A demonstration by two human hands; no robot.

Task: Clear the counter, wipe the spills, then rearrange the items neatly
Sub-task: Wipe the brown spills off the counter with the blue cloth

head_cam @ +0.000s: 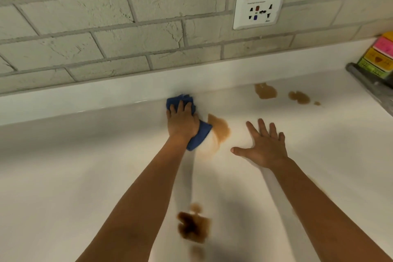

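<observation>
My left hand (pixel 182 122) presses a bunched blue cloth (pixel 200 136) onto the white counter (pixel 85 166), close to the back ledge. Just right of the cloth lies a light brown smeared spill (pixel 220 128). My right hand (pixel 264 144) lies flat on the counter with its fingers spread, holding nothing. A dark brown spill (pixel 193 226) sits near the front, between my forearms. Two paler brown patches (pixel 265 91) (pixel 299 97) lie at the back right, near the ledge.
A grey brick wall rises behind the counter and carries a white power socket (pixel 259 10). At the far right edge a grey holder (pixel 371 83) carries coloured packets (pixel 380 57). A raised white ledge (pixel 127 89) runs along the counter's back.
</observation>
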